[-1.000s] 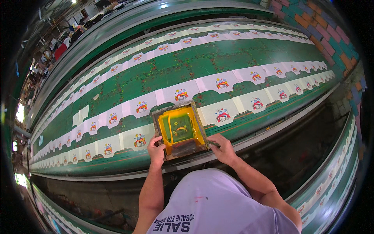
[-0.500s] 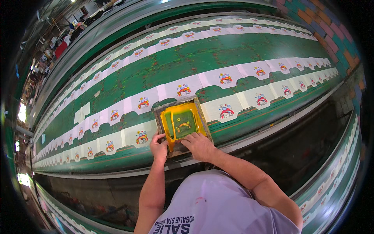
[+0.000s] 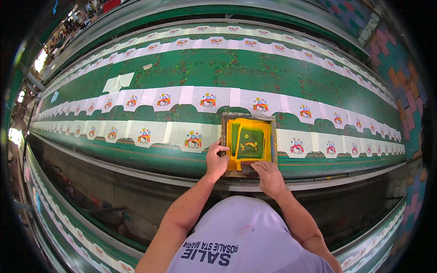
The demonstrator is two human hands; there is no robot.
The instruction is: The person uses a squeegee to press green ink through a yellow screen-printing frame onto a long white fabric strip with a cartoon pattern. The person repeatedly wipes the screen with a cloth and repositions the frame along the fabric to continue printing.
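Wooden screen frame [image 3: 249, 143], yellow ink inside, lies flat on a white fabric piece at centre frame, on the long green table [image 3: 255, 75]. Left hand [image 3: 215, 160] clasps the frame's left edge. Right hand [image 3: 270, 177] closes over a squeegee at the near edge. Print stroke under way, judging by the pose; lifting calls for a clean, level rise.

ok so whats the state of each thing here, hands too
screen frame: flat on the near cloth row, yellow ink across its mesh
left hand: grip closed on the frame's left edge
right hand: pressed on the frame's near edge, what it holds is hidden
near cloth row: laid flat, printed with coloured motifs
far cloth row: laid flat, printed
table: green, speckled with ink
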